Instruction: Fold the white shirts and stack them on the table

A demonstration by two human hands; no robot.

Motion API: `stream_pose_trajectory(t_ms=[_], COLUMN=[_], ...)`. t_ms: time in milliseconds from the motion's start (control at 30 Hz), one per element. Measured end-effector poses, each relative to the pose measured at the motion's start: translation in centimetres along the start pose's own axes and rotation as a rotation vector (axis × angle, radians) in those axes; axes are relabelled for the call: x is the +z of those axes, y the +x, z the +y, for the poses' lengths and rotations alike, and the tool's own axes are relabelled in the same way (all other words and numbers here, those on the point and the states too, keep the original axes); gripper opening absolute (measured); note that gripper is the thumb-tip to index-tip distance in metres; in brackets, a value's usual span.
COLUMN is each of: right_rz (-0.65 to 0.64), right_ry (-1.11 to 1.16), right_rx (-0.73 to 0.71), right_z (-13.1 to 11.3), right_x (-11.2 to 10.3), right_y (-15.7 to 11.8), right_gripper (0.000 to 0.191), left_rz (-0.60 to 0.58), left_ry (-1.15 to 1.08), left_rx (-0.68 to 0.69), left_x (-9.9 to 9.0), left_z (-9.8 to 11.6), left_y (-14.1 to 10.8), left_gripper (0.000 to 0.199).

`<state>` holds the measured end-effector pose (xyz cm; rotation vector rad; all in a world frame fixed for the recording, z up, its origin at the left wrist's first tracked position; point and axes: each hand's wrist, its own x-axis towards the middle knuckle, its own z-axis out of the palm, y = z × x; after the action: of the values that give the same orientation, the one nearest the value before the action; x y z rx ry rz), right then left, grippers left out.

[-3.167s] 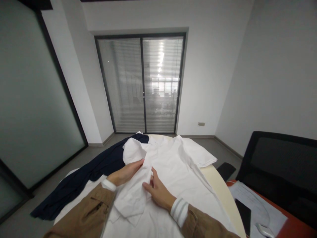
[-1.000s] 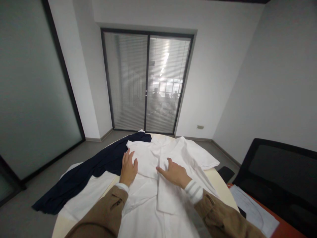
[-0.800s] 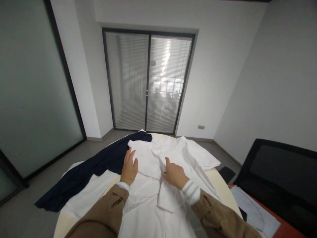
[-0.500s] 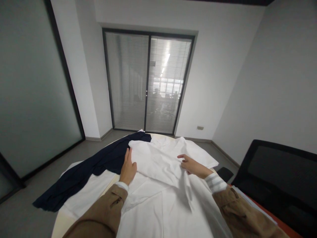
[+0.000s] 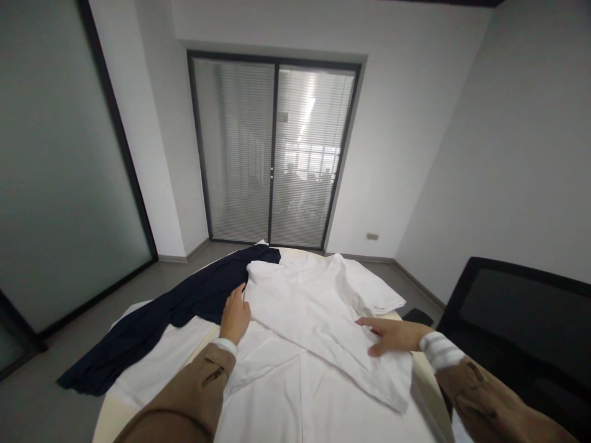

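A white shirt lies spread on the table, its upper layer turned across in a diagonal flap over the white cloth beneath. My left hand rests at the shirt's left edge, fingers stretched forward and touching the fabric. On the right side, my right hand lies over the flap with index finger and thumb apart; its other fingers are partly hidden. The sleeve extends toward the far right. Beside my left hand runs a dark navy garment, lying over another white garment.
The rounded table shows its pale top at the left. A black mesh chair stands close on the right. Beyond the table are a glass door with blinds and a frosted glass panel at the left.
My right hand has moved right and toward me, and the shirt's flap now lies flatter and farther right. My left hand has stayed near the left edge, its fingers slightly lower.
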<state>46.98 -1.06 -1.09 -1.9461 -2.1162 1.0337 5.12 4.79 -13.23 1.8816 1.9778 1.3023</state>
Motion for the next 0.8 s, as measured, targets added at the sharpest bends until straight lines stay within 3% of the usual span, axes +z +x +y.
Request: stream_pose_trajectory(t_ms=[100, 167, 267, 367, 500, 600, 800], right_rz=[-0.226, -0.221, -0.067, 0.105, 0.184, 0.25, 0.45], right_ry=[0.067, 0.004, -0.166, -0.307, -0.428, -0.444, -0.411], right_rx=[-0.03, 0.017, 0.091, -0.013, -0.179, -0.247, -0.375], right_z=[-0.2, -0.5, -1.5, -3.8, -9.1, -13.4, -20.2], right_x=[-0.7, -0.9, -1.0, -1.0, -0.5, 0.7, 3.7], right_y=[0.1, 0.5, 1.7, 3.3, 5.8, 7.9, 12.8], right_gripper=[0.061, 0.059, 0.053, 0.043, 0.041, 0.035, 0.034], left_rz=[-0.029, -0.034, -0.015, -0.023, -0.036, -0.018, -0.087], left_ry=[0.049, 0.078, 0.126, 0.141, 0.126, 0.099, 0.033], left_rx=[0.017, 0.016, -0.006, -0.012, -0.008, 0.015, 0.177], left_x=[-0.1, 0.0, 0.1, 0.1, -0.1, -0.2, -0.3], left_z=[-0.2, -0.3, -0.4, -0.4, -0.2, 0.2, 1.0], left_y=[-0.1, -0.1, -0.1, 0.0, 0.0, 0.0, 0.0], left_gripper=[0.064, 0.062, 0.054, 0.046, 0.038, 0.045, 0.048])
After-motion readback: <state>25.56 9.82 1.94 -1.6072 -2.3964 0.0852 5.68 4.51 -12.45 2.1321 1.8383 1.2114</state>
